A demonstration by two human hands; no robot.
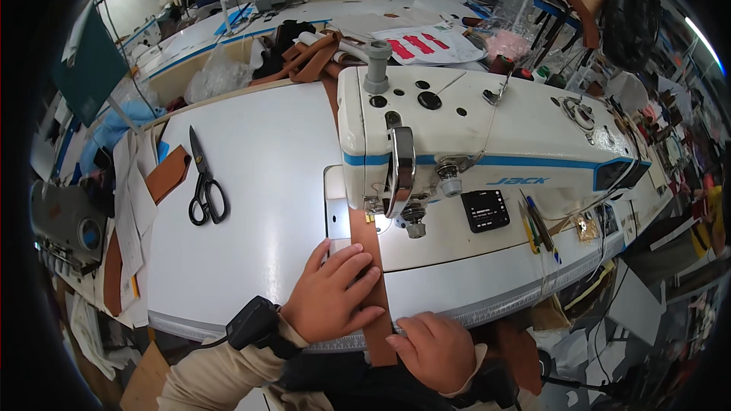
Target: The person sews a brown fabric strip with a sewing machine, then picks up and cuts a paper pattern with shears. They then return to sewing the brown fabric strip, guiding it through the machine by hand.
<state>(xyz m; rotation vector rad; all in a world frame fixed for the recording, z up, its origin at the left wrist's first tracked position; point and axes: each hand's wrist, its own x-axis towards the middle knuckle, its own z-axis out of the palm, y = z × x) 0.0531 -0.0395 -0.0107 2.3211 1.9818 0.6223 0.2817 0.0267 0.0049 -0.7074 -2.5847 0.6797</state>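
A long brown strip of leather-like material (378, 344) runs from the near table edge up under the presser area of a white sewing machine (487, 137). My left hand (331, 294) lies over the strip just in front of the machine, fingers stretched out and slightly spread, thumb on the strip. Close to the table's front edge, my right hand (435, 352) is curled, its thumb and fingertips closed at the strip's right edge. Parts of the strip are covered by my left fingers, and the needle is hidden behind the machine's front parts.
Black scissors (204, 186) lie left on the white table (251, 137), beside a brown piece (167, 174). A black control panel (486, 211) and pens (541, 224) sit on the right. Brown scraps (311, 57) heap behind. A ruler (487, 317) lines the front edge.
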